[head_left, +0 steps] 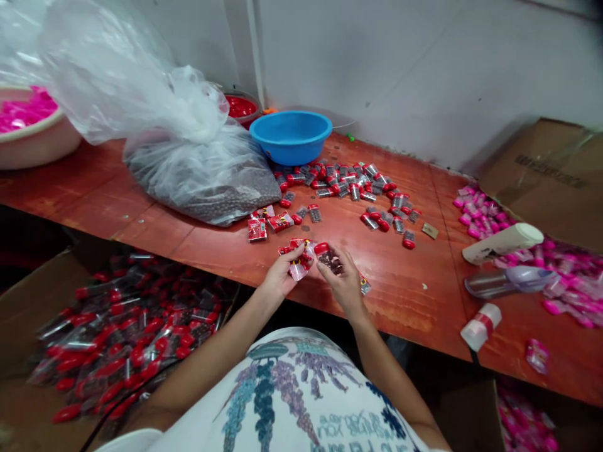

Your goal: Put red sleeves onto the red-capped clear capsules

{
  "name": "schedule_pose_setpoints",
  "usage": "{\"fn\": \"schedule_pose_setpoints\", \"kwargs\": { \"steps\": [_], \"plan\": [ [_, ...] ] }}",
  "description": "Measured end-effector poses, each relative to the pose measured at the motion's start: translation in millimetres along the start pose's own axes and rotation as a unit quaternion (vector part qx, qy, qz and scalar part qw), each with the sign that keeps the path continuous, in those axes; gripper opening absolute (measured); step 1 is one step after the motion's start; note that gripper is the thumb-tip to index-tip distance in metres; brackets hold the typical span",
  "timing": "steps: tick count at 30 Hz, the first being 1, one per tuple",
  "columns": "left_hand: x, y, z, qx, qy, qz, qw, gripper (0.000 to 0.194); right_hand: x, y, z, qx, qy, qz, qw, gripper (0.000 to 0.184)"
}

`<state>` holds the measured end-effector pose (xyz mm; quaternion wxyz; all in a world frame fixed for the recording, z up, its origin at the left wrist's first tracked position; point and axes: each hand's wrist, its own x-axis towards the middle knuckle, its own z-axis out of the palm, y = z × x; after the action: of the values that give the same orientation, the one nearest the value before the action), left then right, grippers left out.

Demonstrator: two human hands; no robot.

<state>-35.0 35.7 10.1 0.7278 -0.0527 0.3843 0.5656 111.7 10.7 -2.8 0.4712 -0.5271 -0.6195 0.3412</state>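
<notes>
My left hand (pixel 279 277) is closed on a red printed plastic wrapper (pixel 298 271) with a clear pinkish part. Beside it, my right hand (pixel 348 285) grips a small clear bottle (pixel 322 249) with a red cap and dark beads inside. The two hands nearly meet above the table's front edge. Just beyond them lie red printed packets (pixel 257 230) and a loose red-capped bottle (pixel 314 213). A colourful printed piece (pixel 365 284) shows partly behind my right hand.
Behind are a bag of dark beads (pixel 202 176), a blue basin (pixel 291 149) and many red-capped bottles (pixel 346 182). At right are pink-capped pieces (pixel 485 210), a white cup (pixel 502 242) and a clear bottle (pixel 509 281). A cardboard box (pixel 28 314) of wrapped bottles stands lower left.
</notes>
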Motion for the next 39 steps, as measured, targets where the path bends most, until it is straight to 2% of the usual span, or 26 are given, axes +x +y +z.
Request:
{"fn": "schedule_pose_setpoints", "kwargs": {
  "steps": [8,14,25,29,35,39],
  "plan": [
    [-5.7,2.1,4.0,-0.030,-0.004,-0.013,0.999,0.014,0.5,-2.4,0.9,0.001,0.016,0.048,0.999,0.051],
    [-8.4,1.6,3.8,-0.032,-0.010,-0.005,0.999,0.018,-2.5,-5.4,4.2,0.006,0.004,0.048,0.999,0.053],
    [-7.5,1.0,-4.4,-0.021,0.015,0.098,0.995,0.009,-6.5,-10.4,6.5,-0.043,-0.010,0.004,0.999,0.049],
    [-9.4,-0.8,-5.0,-0.010,0.004,0.136,0.991,0.014,-6.7,-12.5,7.4,-0.045,-0.001,0.004,0.999,0.049],
    [-13.2,-1.9,-7.8,0.037,-0.005,0.144,0.989,0.024,-7.0,-10.5,11.4,-0.041,-0.005,-0.002,0.999,0.048],
    [-15.2,-1.1,-9.6,0.063,-0.008,0.181,0.981,0.029,-9.5,-8.8,12.7,-0.031,-0.020,-0.005,0.999,0.047]
  ]
}}
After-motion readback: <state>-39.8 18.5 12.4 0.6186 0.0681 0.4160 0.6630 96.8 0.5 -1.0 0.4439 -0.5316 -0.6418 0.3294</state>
